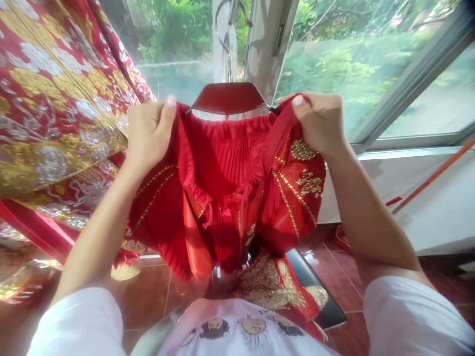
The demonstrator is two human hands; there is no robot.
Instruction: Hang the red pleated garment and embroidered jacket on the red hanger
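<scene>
A red pleated skirt (230,148) with gold beading and an elastic, gathered waist hangs in front of me from a hanger (230,98). The hanger has a red-brown middle, a metal hook and clips at both ends. My left hand (150,128) grips the waistband at the left end, thumb uppermost. At the right end my right hand (321,118) pinches the waistband close to the other clip. Cords or ties dangle from the waist's near edge. Fingers of both hands are partly hidden by the cloth.
A red garment with gold and silver embroidery (55,99) hangs at the left. Below the skirt, another embroidered red cloth (274,282) lies on a black seat (326,306). Windows (352,74) stand behind, and an orange pole (438,173) leans at the right.
</scene>
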